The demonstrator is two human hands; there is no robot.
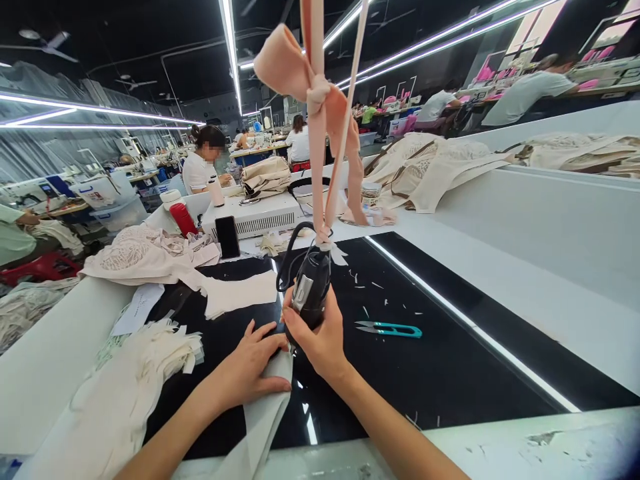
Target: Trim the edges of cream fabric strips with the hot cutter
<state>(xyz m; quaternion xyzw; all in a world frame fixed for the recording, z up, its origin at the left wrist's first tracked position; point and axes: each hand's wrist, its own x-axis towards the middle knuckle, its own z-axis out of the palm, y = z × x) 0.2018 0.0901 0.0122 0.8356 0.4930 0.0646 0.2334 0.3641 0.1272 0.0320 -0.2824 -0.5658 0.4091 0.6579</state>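
My right hand is closed around a black electric clipper with a silver switch, held upright over the black tabletop. Its lower end is hidden by my fingers. A peach fabric strap tied above it and a black cable run to its top. My left hand lies with fingers spread on a pale cream fabric piece, pressing it against the table beside the clipper. The fabric's edge reaches the clipper's lower end and hangs toward the table's front edge. Teal thread snips lie right of my right hand.
A stack of cream fabric pieces lies at left, below a white paper tag. Behind are lace garments, a phone, a red bottle and a white vented box. Several people work farther back.
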